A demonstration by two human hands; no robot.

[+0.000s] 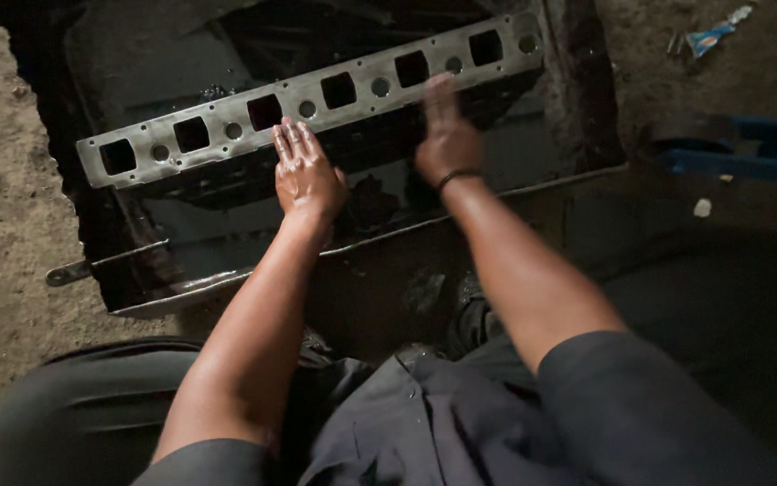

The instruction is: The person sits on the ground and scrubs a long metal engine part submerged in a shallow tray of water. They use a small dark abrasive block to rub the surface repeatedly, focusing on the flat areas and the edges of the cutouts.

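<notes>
- A long grey metal plate (316,94), pierced by a row of square ports and small round holes, lies slantwise across a shallow black tray (578,108) filled with dark oily liquid; the plate's far end rises toward the tray's upper right corner.
- The left hand (306,171) lies flat and open on the near edge of the plate, about mid-length, fingers together and pointing away, gripping nothing; it looks wet and shiny.
- The right hand (447,135) is just right of the left, over the same edge of the plate. It is blurred by motion, fingers stretched out, a dark band at the wrist; it appears open and empty, though I cannot tell whether it touches the metal.
- Judging by this, the step in hand is rubbing or washing the plate's face in the liquid, one hand steadying, the other sweeping.
- A next move would call for a firm flat press from the left hand so the slick plate does not slide.
- Beyond the tray lies bare dirt floor (1,225); right of the plate sits a blue object (749,148), and a small wrapper scrap (713,34) above that.
</notes>
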